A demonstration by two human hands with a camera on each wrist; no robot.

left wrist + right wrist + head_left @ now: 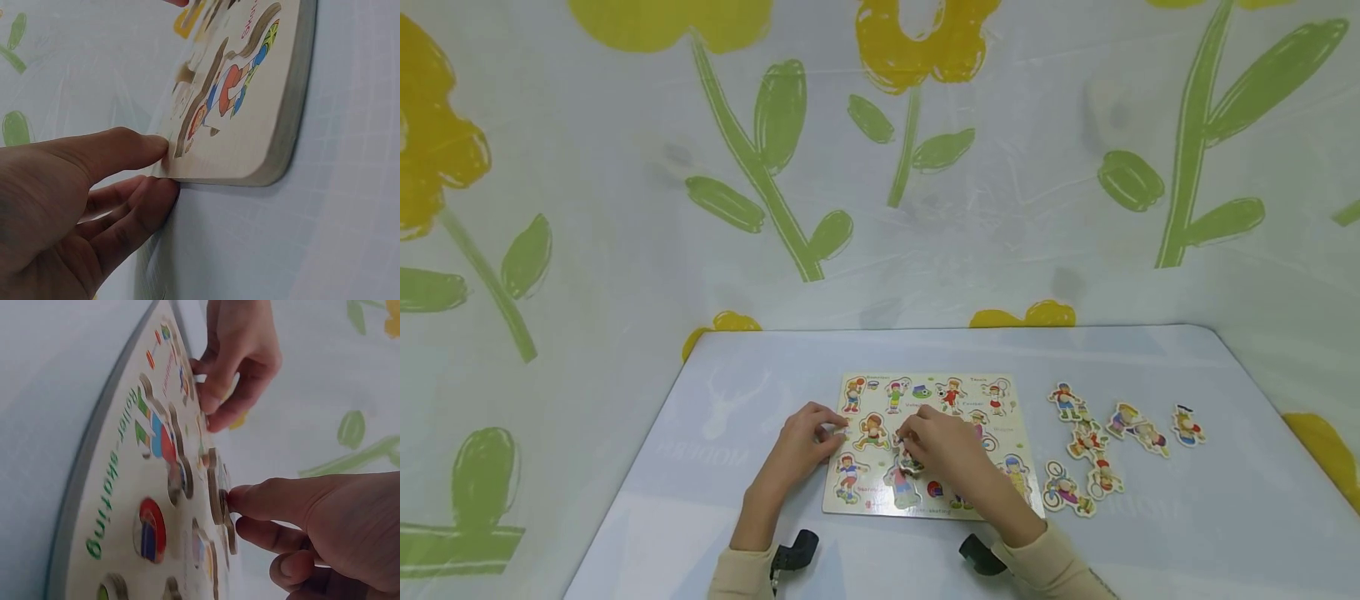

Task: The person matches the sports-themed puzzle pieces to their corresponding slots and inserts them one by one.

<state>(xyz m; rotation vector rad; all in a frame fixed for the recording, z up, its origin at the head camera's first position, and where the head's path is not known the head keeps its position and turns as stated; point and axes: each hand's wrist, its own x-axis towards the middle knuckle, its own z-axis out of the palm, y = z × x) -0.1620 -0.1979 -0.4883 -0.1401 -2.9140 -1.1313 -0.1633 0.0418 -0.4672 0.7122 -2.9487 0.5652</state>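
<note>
A wooden peg-style puzzle board (880, 507) with cut-out sports figures lies on the table. My left hand (796, 450) grips its left edge; in the left wrist view the thumb (134, 150) lies on the top face and the fingers bend against the side. Over the middle of the board, my right hand (951, 450) pinches a wooden figure piece (216, 487) between thumb and fingers. The piece is tilted, and its picture is mostly hidden. Just in front of it shows a figure-shaped recess (902, 488) above the roller-skating label.
Right of the board lie several loose figure pieces, among them a cyclist piece (1066, 490) and a separate piece (1188, 426) farther right. The white table (760, 367) meets a flower-printed curtain (910, 275) at the back. Dark wrist-camera mounts (981, 554) sit near the sleeves.
</note>
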